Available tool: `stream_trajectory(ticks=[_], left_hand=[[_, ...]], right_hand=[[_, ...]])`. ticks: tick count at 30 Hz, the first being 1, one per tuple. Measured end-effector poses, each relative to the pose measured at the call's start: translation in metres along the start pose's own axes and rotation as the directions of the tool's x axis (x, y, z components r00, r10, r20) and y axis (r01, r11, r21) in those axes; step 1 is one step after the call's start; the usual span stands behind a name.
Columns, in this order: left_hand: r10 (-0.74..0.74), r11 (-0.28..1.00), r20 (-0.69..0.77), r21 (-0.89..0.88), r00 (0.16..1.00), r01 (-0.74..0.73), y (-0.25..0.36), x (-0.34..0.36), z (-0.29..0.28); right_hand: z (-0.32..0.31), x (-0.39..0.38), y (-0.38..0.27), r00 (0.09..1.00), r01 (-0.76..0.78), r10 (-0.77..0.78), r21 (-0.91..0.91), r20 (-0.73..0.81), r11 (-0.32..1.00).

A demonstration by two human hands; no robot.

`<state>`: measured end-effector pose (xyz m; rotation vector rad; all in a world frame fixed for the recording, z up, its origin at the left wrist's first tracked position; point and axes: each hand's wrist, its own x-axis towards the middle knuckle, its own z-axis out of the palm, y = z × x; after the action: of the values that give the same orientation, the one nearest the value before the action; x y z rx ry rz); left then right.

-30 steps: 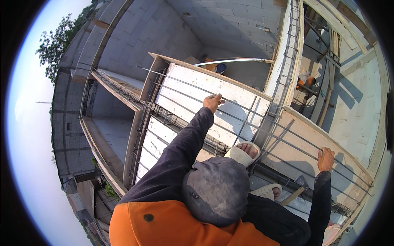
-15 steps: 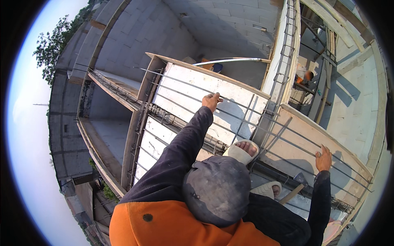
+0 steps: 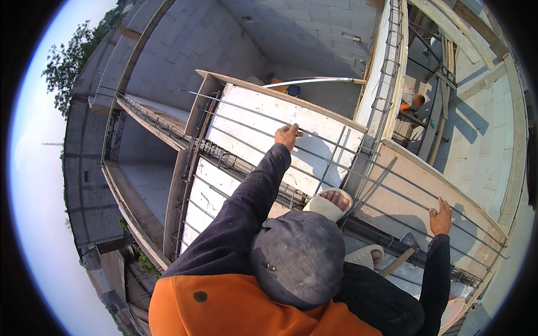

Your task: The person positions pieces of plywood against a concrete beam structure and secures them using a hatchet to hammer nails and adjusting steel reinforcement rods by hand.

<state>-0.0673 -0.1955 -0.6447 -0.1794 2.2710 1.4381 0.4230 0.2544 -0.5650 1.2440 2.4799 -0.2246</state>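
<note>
My left hand (image 3: pixel 287 136) is closed on a long thin steel bar (image 3: pixel 246 112), the farthest of several parallel ones over white formwork panels (image 3: pixel 314 120). To the right, my right hand (image 3: pixel 441 217) has its fingers at the same bar, over a tan plywood panel (image 3: pixel 386 179); its thumb is by the second bar. A hammer (image 3: pixel 398 262) with a wooden handle lies near my right forearm. My feet, in cream sandals (image 3: pixel 327 206), stand among the bars. A grey cap (image 3: pixel 297 260) hides part of the work below.
Beyond the panels lies a deep room with grey block walls (image 3: pixel 196 50). A rebar cage (image 3: pixel 386 84) runs along a beam form at the right. A person (image 3: pixel 413 101) in orange is lower down there. Another drop (image 3: pixel 145 145) opens on the left.
The view has shifted slightly. Both hands stay in nearly the same places at the far bar, and I see no clear movement of the bars.
</note>
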Motion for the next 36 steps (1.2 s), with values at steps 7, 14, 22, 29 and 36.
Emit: stream_trajectory(ticks=[7,14,22,29,36], left_hand=[[0.0,1.0,-0.013,-0.016,1.0,0.0,-0.002,-0.001,0.0],[-0.044,0.993,0.02,-0.108,0.999,0.046,0.002,-0.003,0.002],[-0.06,0.984,0.025,-0.167,0.998,0.064,0.011,-0.008,-0.004],[-0.028,0.982,0.066,-0.187,0.997,0.04,0.033,-0.01,0.004],[-0.032,0.969,0.101,-0.242,0.994,0.056,0.015,0.007,-0.002]], right_hand=[[-0.001,-0.001,-0.003,1.0,0.007,-0.007,0.013,0.009,1.0],[0.004,0.001,0.003,1.0,0.028,-0.028,-0.003,-0.005,1.0],[0.009,0.001,0.002,0.999,0.028,-0.028,-0.003,-0.016,1.0],[-0.014,0.004,0.004,0.994,0.06,-0.058,0.014,-0.088,0.998],[-0.038,0.027,-0.013,0.995,0.069,-0.074,-0.071,-0.066,0.995]])
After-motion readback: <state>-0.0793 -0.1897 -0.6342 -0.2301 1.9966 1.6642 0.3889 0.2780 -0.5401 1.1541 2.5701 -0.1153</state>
